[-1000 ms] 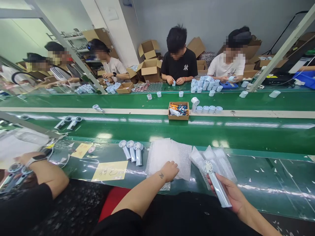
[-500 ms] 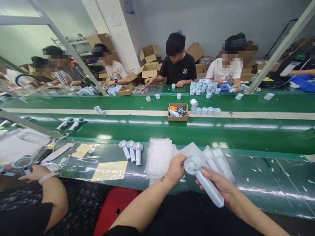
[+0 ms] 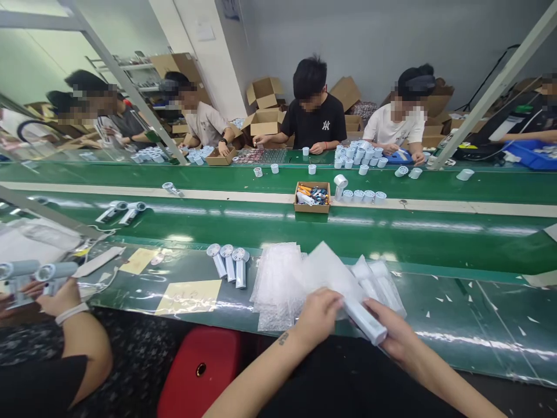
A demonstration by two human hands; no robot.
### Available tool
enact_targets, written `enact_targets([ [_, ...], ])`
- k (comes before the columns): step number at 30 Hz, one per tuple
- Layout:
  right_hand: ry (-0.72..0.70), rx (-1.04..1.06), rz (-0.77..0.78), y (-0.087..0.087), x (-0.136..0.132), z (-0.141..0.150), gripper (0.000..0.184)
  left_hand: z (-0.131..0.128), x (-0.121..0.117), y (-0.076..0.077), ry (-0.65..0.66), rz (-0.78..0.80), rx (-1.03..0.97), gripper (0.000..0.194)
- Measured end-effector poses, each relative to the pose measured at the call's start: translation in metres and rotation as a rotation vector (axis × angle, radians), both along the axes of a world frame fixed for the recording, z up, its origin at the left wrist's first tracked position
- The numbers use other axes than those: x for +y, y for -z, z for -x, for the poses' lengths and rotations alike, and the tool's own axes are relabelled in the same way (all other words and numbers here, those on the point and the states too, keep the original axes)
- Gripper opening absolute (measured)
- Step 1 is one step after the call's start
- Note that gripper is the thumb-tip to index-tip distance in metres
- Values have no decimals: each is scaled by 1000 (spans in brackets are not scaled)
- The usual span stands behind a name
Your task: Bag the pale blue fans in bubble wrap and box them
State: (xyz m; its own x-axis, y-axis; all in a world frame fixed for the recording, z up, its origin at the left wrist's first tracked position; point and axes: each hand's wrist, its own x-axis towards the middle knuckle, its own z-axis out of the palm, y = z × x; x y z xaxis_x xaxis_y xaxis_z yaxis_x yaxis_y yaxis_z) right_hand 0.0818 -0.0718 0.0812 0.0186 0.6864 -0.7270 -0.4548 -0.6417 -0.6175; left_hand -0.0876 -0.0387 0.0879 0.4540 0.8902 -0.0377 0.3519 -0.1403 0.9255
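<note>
My right hand (image 3: 394,335) grips the handle of a pale blue handheld fan (image 3: 365,320), whose head sits inside a bubble-wrap bag (image 3: 324,270). My left hand (image 3: 319,312) pinches the mouth of that bag around the fan. Both hands hover just over the near edge of the green bench. A stack of bubble-wrap bags (image 3: 276,281) lies left of my hands. Several bagged fans (image 3: 378,278) lie to the right of them. Three bare fans (image 3: 228,264) rest side by side further left.
A person's arm at my left (image 3: 69,316) holds two fans (image 3: 37,273). Yellow notes (image 3: 189,296) lie on the bench. Beyond runs a green conveyor (image 3: 391,232) with a small cardboard box (image 3: 311,197) and white cups (image 3: 363,195). Several people work opposite.
My left hand lifted a bag off the stack and brought it to the fan. The fan's head, bare a second ago, has slid into the bag.
</note>
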Motion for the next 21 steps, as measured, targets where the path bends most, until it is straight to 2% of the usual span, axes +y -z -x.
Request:
enact_targets([
  [1,-21,-37,4,-5,-5,-6,18,2,2,-3,-95,102,-23,21],
  [3,-160,-188,-49,-21,-18,-24,21,6,7,-12,-213,227,-69,19],
  [5,-313,-355,-149,-38,-32,-46,32,7,10,-25,-243,229,-101,17],
  [7,-327,-401,-222,-51,-42,-67,37,4,7,-40,-218,170,-135,15],
  [9,-162,-302,-175,-53,-45,-79,33,-7,1,-52,-96,113,-187,15],
  [11,-19,-111,-11,-44,-42,-79,37,-22,-7,-61,128,43,-243,17],
  [12,-3,-3,64,-37,-39,-75,42,-31,-12,-64,260,13,-270,18],
  [14,-85,198,145,-23,-33,-64,48,-48,-20,-69,509,-14,-321,20],
  [16,-188,352,155,-12,-29,-57,43,-60,-25,-71,697,5,-348,22],
  [19,-203,495,150,-9,-26,-63,31,-64,-24,-67,798,48,-268,20],
  [21,-105,548,110,-13,-25,-74,29,-60,-18,-59,726,-3,-105,25],
])
